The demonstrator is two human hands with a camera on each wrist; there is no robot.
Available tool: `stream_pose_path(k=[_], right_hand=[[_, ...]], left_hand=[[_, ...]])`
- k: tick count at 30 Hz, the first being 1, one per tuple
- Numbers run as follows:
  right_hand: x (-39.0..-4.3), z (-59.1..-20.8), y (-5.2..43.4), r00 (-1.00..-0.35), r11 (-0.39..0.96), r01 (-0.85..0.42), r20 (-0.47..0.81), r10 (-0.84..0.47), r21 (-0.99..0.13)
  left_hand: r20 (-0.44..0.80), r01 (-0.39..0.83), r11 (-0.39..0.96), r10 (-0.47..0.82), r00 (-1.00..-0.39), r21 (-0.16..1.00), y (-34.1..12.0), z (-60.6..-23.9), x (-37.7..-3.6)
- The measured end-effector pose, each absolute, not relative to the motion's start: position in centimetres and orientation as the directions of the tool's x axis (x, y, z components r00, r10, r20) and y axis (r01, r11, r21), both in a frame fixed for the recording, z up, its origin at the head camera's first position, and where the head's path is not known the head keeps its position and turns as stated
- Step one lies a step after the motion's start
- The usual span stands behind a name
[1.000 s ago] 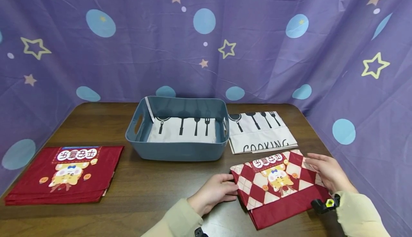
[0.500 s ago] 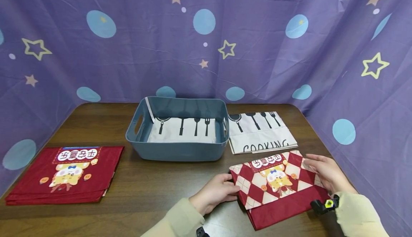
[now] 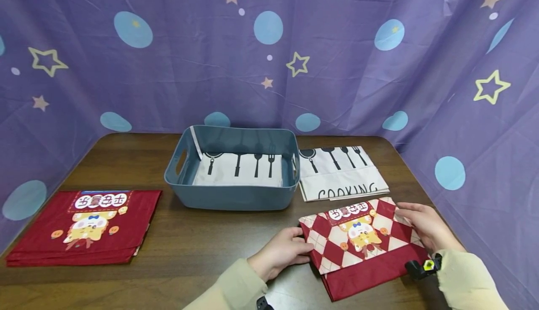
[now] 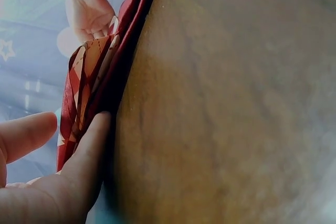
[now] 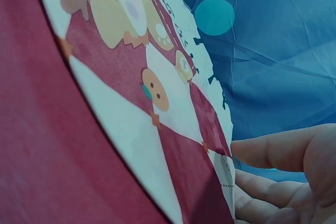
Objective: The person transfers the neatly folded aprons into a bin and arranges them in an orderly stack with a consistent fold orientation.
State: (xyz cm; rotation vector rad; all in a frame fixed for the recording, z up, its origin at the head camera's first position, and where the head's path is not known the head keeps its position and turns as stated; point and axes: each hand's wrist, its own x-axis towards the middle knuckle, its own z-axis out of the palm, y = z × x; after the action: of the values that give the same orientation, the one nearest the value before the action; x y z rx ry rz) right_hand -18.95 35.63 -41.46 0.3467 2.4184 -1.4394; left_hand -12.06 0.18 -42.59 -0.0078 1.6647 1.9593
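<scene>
The folded red checked apron (image 3: 364, 249) lies on the wooden table (image 3: 202, 244) between both hands: the left hand (image 3: 280, 253) presses relaxed fingers against its left edge, and the right hand (image 3: 425, 226) rests straight fingers on its right corner. A cartoon print tops it. Purple starred curtain (image 3: 337, 67) behind.

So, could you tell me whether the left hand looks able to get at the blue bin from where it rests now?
Probably yes. The left hand rests at the checked cloth's left edge, and only bare table lies between it and the blue bin.
</scene>
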Motion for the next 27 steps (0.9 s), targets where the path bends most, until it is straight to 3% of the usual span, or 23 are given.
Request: stream_pose_path(k=[27], right_hand=[[-18.64, -41.62, 35.11, -0.914, 0.443, 0.393, -0.396, 0.090, -0.806]], left_hand=[[-0.328, -0.391, -0.081, 0.406, -0.853, 0.917, 0.43, -42.87, -11.52]])
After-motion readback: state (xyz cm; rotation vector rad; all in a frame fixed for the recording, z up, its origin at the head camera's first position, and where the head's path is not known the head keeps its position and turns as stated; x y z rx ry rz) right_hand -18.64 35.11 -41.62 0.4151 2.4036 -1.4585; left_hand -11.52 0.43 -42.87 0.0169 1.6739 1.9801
